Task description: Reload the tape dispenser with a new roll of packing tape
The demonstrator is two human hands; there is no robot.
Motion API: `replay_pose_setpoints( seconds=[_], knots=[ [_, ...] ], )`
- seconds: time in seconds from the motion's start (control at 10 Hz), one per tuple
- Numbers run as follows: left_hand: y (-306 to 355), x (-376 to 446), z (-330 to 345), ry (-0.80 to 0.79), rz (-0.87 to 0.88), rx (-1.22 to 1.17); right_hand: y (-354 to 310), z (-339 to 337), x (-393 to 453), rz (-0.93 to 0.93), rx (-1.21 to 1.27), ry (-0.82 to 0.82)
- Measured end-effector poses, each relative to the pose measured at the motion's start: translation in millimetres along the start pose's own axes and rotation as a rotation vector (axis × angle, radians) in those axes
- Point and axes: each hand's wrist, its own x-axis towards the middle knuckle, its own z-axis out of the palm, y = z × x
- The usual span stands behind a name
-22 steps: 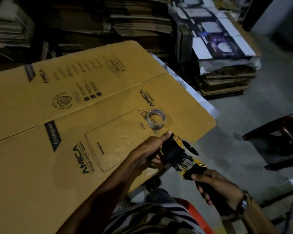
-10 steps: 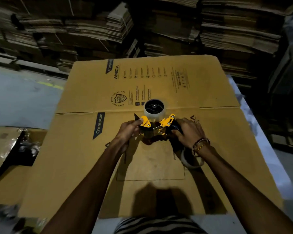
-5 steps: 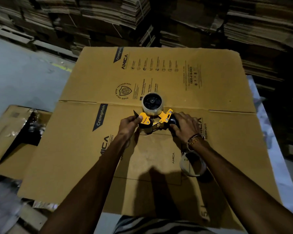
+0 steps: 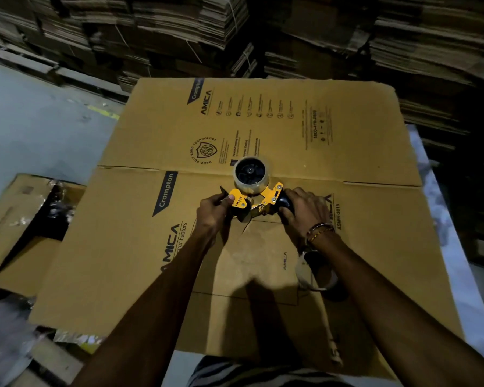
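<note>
A yellow and black tape dispenser (image 4: 263, 198) lies on a flattened cardboard box (image 4: 157, 247). A roll of clear packing tape (image 4: 251, 175) sits on its black hub at the far end. My left hand (image 4: 214, 212) grips the yellow front plate by the blade. My right hand (image 4: 302, 210) is closed around the black handle. Under my right forearm an almost bare cardboard tape core (image 4: 315, 270) lies on the box, partly hidden.
Tall stacks of flattened cartons (image 4: 263, 32) fill the background. A second cardboard piece with a dark opening (image 4: 25, 219) lies to the left on the grey floor (image 4: 39, 135). A white surface (image 4: 442, 247) shows along the box's right edge.
Over two seconds the view swung from the box's right edge to face it; the dispenser came down onto the cardboard with a roll on its hub. Over the last second both hands kept their grip.
</note>
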Motion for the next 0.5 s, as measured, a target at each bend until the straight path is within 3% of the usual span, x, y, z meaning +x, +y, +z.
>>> replay_pose_setpoints(
  seconds=[0.3, 0.5],
  knots=[
    [9, -7, -2, 0.058, 0.086, 0.268, -10, -7, -3, 0.025, 0.011, -0.057],
    [33, -5, -14, 0.188, 0.288, 0.576, -19, -21, 3, 0.069, 0.041, 0.089]
  ],
)
